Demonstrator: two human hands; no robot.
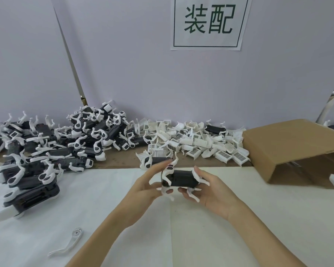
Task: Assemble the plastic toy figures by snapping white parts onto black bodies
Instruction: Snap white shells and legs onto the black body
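Above white table (104,199), left hand (143,187) and right hand (210,191) hold toy figure (181,178).

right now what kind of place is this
Likely a toy assembly workstation in a small factory: a wall sign reading 装配 (assembly), a big pile of finished figures, a heap of loose white parts, and a cardboard box.

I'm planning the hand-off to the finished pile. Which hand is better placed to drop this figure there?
Probably left. The left hand grips the toy figure on the side facing the finished pile; the right hand holds its far end, toward the cardboard box.
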